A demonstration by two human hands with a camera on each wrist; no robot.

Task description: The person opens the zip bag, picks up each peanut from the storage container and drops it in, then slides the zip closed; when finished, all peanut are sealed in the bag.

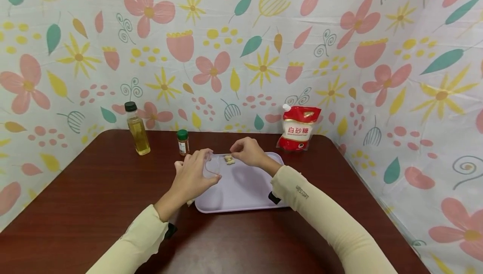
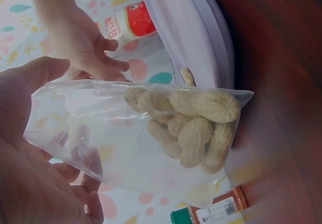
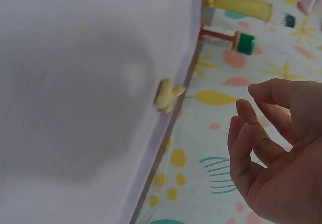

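My left hand [image 1: 191, 174] holds a clear plastic bag [image 2: 123, 143] by its mouth, thumb on one side and fingers on the other. Several unshelled peanuts [image 2: 195, 136] lie bunched at the bottom of the bag. A few loose peanuts [image 3: 167, 97] sit by the far rim of a pale lilac tray [image 1: 241, 188]. Just above and right of them in the head view is my right hand [image 1: 249, 152]. The right wrist view shows its fingers loosely bent, thumb apart from the fingertips, with nothing between them.
Behind the tray stand an oil bottle [image 1: 138, 133] and a green-capped spice jar [image 1: 183, 143] on the left, and a red and white sugar pouch [image 1: 299, 128] on the right. All rest on a dark wooden table [image 1: 94, 207] against a flowered cloth.
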